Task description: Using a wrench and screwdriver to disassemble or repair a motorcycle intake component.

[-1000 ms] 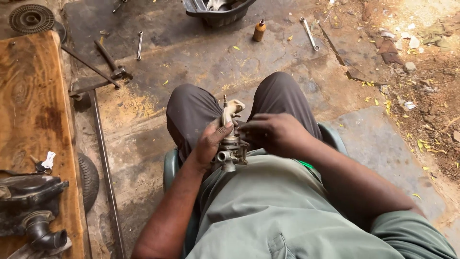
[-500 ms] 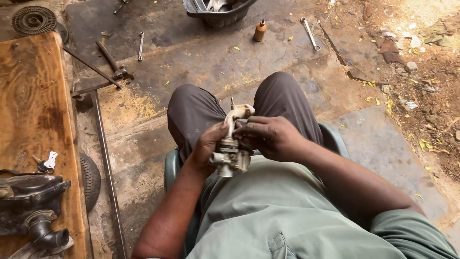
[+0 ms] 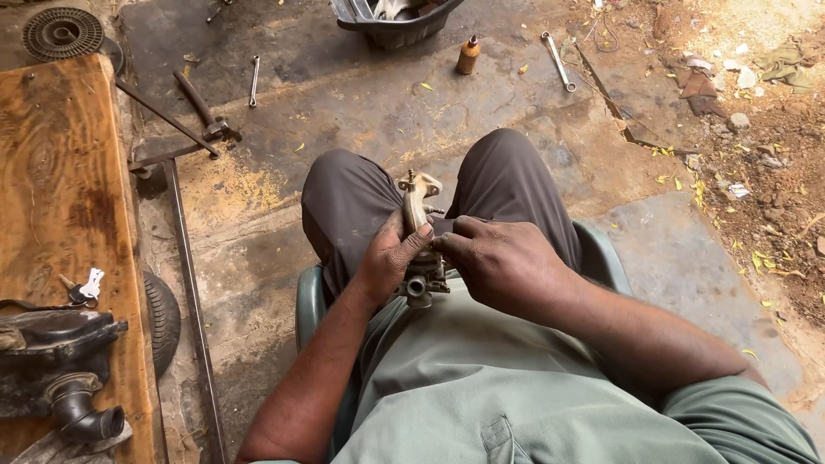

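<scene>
Outdoor repair workshop: oil-stained concrete floor (image 3: 361,103), scattered wrenches (image 3: 558,60), hammer (image 3: 199,103), engine parts (image 3: 51,361) on wooden bench (image 3: 60,189)

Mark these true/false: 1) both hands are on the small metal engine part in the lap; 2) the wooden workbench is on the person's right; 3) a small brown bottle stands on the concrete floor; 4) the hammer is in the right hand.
1) True: the left hand and right hand both hold the small grey metal engine part.
2) False: the worn wooden workbench is on the left.
3) True: the small brown bottle stands upright on the concrete floor.
4) False: the hammer lies on the floor.
</scene>
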